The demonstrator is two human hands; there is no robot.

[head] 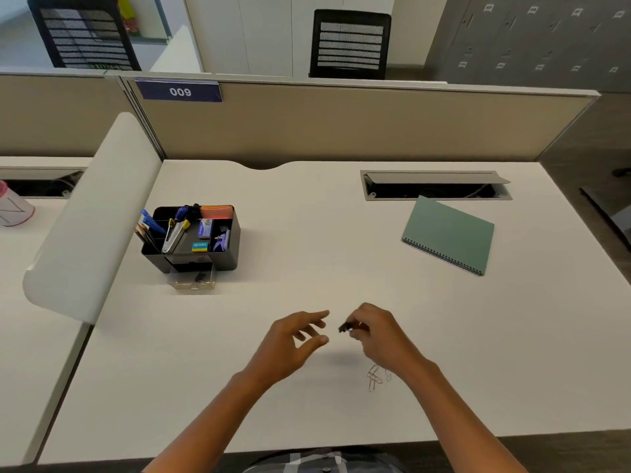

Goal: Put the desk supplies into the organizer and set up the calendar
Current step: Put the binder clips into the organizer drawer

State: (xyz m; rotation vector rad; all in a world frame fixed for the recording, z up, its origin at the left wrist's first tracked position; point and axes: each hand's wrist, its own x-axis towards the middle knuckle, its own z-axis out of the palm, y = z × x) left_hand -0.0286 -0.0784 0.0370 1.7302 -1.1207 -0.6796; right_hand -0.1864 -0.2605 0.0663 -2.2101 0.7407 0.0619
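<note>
A black organizer (228,257) stands at the desk's left, holding pens, pencils, a cutter, a stapler, an eraser and orange notes. Its clear drawer (192,279) is pulled out with a black binder clip inside. My right hand (379,331) pinches a small black binder clip (345,327) above the desk's front middle. My left hand (293,341) hovers just left of it with fingers spread and holds nothing. Several loose paper clips (375,377) lie on the desk under my right wrist. A green spiral-bound calendar (449,233) lies flat at the right back.
A white side divider (92,216) borders the desk on the left. An open cable tray (435,186) is set into the desk at the back right, just behind the calendar. A beige partition (341,124) closes the back. A cup (13,208) stands on the neighbouring desk.
</note>
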